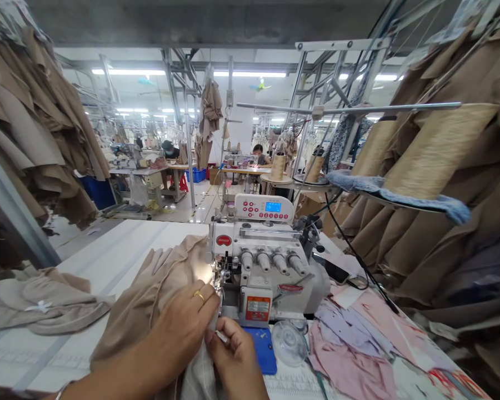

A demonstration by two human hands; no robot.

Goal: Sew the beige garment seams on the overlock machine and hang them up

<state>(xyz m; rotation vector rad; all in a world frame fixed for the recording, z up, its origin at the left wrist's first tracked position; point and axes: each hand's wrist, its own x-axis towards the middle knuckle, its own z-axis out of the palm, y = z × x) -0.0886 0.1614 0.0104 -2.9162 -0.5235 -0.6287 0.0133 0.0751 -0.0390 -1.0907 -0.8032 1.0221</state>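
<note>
A tan garment (162, 278) lies over the table, its edge running to the lit needle area (216, 275) of a white overlock sewing machine (270, 250). My left hand (187, 316), with a ring on one finger, is closed on the cloth just before the presser foot. Close beside it, my right hand (237, 350) pinches the garment's edge between thumb and fingers. A lighter, greyish side of the cloth (200, 372) hangs below both hands. The fingertips of my left hand are partly hidden.
Another beige garment (45, 303) with a white bow lies at left. Pink and lilac cloth pieces (354, 339), a clear round dish (289, 341) and a phone (331, 269) sit right of the machine. Thread cones (437, 155) stand above; brown garments (37, 111) hang on both sides. People work behind.
</note>
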